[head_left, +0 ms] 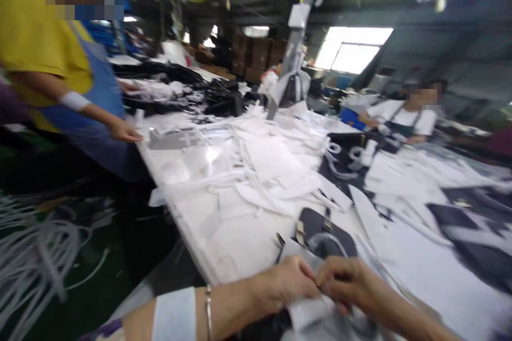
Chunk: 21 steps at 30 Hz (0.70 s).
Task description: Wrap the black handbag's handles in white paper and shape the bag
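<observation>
White piece: a small white fabric piece [310, 310] at the near table edge, pinched between both hands.
Left hand: the left hand [286, 285] grips the piece, fingertips pressed shut on its upper edge.
Right hand: the right hand [352, 282] meets it fingertip to fingertip, also clamped on the piece.
Doing it well: I judge that short, close pinches with the edges aligned suit it; blur hides the exact seam.
Just beyond: a dark pouch [326, 234] with a clear window lies near the knuckles.
Table: the white table [240, 245] is strewn with white cut pieces [272, 165]; its left edge drops off nearby.
Open room: a bare strip lies ahead-left; a co-worker's hand [126, 130] is well apart.
</observation>
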Motion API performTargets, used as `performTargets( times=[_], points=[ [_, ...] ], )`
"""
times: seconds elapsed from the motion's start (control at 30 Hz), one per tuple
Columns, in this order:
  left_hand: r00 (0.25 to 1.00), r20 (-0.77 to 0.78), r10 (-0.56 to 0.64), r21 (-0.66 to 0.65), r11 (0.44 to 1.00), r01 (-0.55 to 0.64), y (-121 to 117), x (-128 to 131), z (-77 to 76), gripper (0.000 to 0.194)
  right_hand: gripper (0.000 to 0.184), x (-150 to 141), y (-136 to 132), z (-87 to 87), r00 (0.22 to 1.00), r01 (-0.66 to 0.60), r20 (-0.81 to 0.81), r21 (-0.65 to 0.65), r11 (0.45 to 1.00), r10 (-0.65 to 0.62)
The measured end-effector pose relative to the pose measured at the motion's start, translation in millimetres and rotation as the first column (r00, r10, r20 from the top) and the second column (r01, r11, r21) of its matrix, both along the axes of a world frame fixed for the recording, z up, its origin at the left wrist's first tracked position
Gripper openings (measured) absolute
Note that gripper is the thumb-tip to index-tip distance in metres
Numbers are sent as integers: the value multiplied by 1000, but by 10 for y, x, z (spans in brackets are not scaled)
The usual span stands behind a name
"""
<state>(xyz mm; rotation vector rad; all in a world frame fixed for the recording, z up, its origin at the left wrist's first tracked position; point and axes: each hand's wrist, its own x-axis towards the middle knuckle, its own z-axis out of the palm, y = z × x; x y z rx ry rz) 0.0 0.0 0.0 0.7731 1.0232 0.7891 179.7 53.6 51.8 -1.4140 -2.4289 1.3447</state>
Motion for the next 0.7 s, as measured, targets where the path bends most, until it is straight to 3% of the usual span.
performTargets(
  times=[0.07,0.13,0.27,0.37,0.47,0.6,0.7],
  points=[
    [999,-27,-43,-74,996,41,-24,139,-40,28,21,126,-61,17,997,-2,-81,-113,994,-7],
    [998,-26,-59,-100,993,56,-14,128,-26,36,19,127,-44,81,987,-65,-158,-143,988,42],
    [997,15,-81,-116,990,83,2,11,56,40,18,46,-2,311,960,-229,-177,-59,972,215],
    [997,31,-75,-116,990,78,-2,-10,75,38,24,55,8,408,922,-366,-131,15,930,365],
    [995,55,-83,-111,990,89,3,-11,65,34,29,128,23,334,879,-438,-137,150,886,458],
    [990,116,-75,-103,991,87,18,-30,40,31,21,232,18,125,872,-353,-214,346,869,440],
    [994,98,-40,-86,995,49,36,-23,0,32,22,223,-17,63,875,-337,-202,398,853,440]
  ],
)
